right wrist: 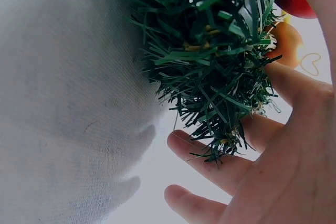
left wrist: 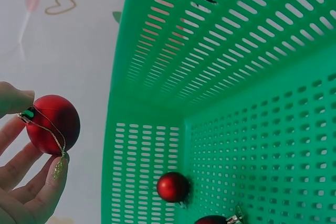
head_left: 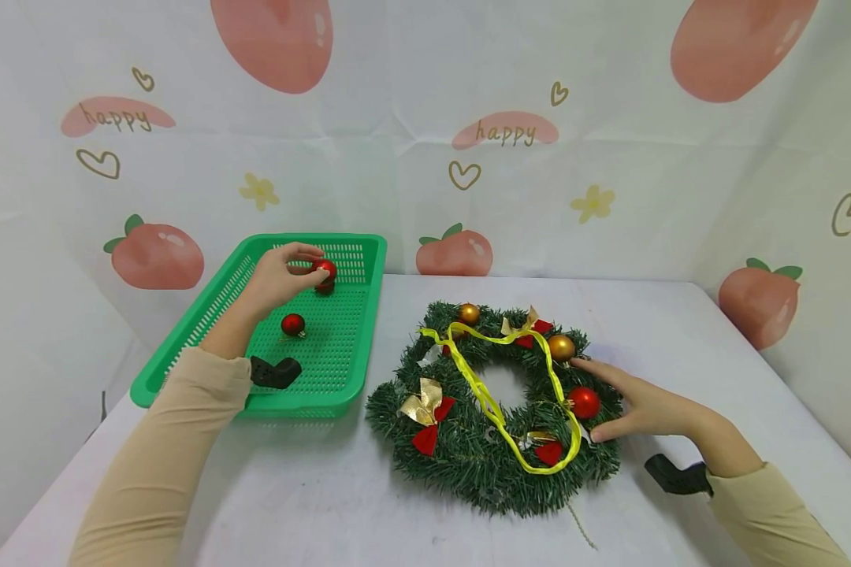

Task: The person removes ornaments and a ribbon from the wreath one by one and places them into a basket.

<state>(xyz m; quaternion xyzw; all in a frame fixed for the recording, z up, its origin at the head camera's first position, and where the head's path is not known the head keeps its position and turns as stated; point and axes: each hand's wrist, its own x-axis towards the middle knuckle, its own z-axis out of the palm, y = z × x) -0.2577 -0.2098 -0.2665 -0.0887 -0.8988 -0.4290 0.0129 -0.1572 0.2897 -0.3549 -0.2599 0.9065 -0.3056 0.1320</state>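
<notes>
My left hand [head_left: 281, 276] pinches a red ball ornament [left wrist: 52, 124] above the green basket [head_left: 377, 315]; a gold string loop hangs from its cap in the left wrist view. Inside the basket lie more red ball ornaments, one of them a dark red ball [head_left: 293, 324] on the basket floor. My right hand [head_left: 652, 405] rests at the right edge of a green wreath [head_left: 461, 465], fingers spread and touching its needles. Close to those fingers are a red ball [head_left: 584, 402] and a gold ball [head_left: 562, 347] on the wreath.
A yellow ribbon [head_left: 489, 405] lies in a loose loop over the wreath. Gold and red bows [head_left: 425, 405] and another gold ball [head_left: 470, 314] decorate it. The white table [head_left: 312, 496] meets a printed cloth backdrop [head_left: 397, 157] behind the basket.
</notes>
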